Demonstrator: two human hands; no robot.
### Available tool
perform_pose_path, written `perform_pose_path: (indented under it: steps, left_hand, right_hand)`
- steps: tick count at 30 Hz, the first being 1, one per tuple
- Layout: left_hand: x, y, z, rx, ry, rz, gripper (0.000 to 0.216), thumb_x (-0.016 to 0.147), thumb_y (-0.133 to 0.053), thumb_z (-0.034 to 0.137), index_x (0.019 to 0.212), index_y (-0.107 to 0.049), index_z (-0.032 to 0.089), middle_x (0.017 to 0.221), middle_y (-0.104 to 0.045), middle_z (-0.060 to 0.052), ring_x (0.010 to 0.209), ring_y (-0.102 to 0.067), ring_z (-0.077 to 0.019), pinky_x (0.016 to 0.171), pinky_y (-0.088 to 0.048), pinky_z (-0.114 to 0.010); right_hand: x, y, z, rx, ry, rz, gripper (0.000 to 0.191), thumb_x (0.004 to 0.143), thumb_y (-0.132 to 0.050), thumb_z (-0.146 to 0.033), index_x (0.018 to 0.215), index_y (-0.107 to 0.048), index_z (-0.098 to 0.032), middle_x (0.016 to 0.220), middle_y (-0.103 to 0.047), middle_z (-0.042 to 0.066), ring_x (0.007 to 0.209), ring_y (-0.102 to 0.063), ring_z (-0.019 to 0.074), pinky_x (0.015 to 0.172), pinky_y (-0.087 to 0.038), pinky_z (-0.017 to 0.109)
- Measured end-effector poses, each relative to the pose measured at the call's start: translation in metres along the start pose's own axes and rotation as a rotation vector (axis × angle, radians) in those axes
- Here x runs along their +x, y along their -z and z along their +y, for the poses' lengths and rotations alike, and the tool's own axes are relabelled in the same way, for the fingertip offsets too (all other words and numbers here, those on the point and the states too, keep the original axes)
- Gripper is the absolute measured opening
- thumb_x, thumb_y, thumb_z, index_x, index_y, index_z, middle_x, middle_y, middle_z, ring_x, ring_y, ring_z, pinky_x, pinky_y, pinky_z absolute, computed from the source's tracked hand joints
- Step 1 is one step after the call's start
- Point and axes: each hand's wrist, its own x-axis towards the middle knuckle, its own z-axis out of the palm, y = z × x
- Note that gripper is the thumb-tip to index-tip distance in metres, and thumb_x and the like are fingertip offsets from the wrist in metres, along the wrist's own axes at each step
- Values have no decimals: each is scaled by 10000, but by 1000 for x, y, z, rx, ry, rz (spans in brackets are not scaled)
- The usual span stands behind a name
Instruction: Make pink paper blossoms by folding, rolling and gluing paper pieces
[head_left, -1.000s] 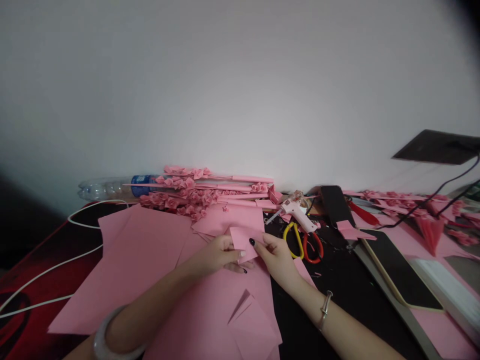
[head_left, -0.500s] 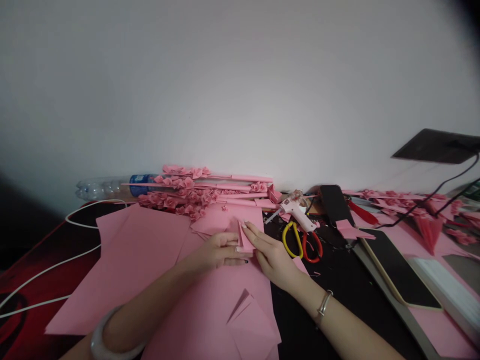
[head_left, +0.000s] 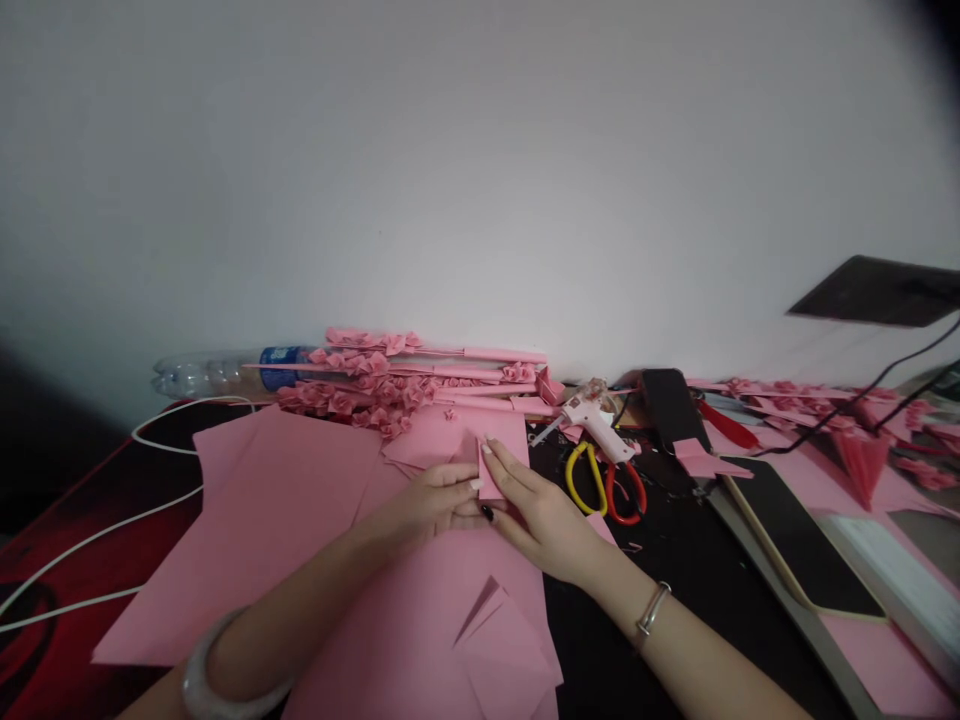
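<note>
A small folded piece of pink paper (head_left: 489, 480) is between my two hands, above larger pink sheets. My left hand (head_left: 431, 502) has closed on its left edge, with the thumb on top and the other fingers partly hidden beneath. Pressed along the right side of the piece are the fingers of my right hand (head_left: 541, 510), holding it from above. Nearer to me, several folded pink papers (head_left: 506, 655) lie on a long pink sheet (head_left: 390, 630).
Pink paper flowers (head_left: 367, 390) line the wall beside a plastic bottle (head_left: 210, 375). A glue gun (head_left: 596, 420) and scissors (head_left: 585, 480) with yellow and red handles lie right of my hands. Farther right are a dark phone (head_left: 806, 535), another phone (head_left: 671, 410) and cables.
The folded piece now looks narrower and flatter, its pointed flap pressed down. My left fingers have tucked in closer, and my right thumb has moved in against the lower edge.
</note>
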Motion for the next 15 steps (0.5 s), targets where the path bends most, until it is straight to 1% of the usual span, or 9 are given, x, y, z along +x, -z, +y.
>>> perform_pose_path:
  steps: [5, 8, 11, 15]
  left_hand:
    - [1, 4, -3, 54, -48, -78, 342, 888, -648, 293, 1205, -643, 164, 1057, -743, -115, 1023, -699, -247, 1015, -456, -434]
    - [1, 5, -4, 76, -66, -111, 345, 919, -610, 293, 1240, -626, 169, 1080, -732, -125, 1072, -682, -258, 1021, -450, -450]
    - [0, 4, -3, 83, -71, -123, 326, 924, -600, 286, 1229, -630, 172, 1112, -718, -133, 1100, -667, -269, 1020, -447, -464]
    - [-2, 1, -1, 109, -78, -122, 281, 921, -604, 303, 1165, -653, 172, 1089, -718, -112, 1089, -665, -256, 1009, -461, -437]
  right_hand:
    - [0, -2, 1, -47, 20, -12, 681, 912, -485, -163, 1544, -238, -119, 1603, -240, 143, 1470, -264, 223, 1169, -351, 395]
    - [0, -3, 2, -74, 37, -16, 662, 917, -477, -171, 1536, -254, -95, 1595, -253, 161, 1473, -259, 229, 1167, -355, 410]
    - [0, -3, 2, -89, 51, -12, 660, 924, -469, -177, 1539, -244, -100, 1594, -260, 155, 1477, -246, 228, 1170, -349, 421]
    - [0, -4, 2, -82, 53, -14, 681, 924, -474, -183, 1551, -214, -127, 1595, -267, 145, 1478, -244, 228, 1167, -352, 426]
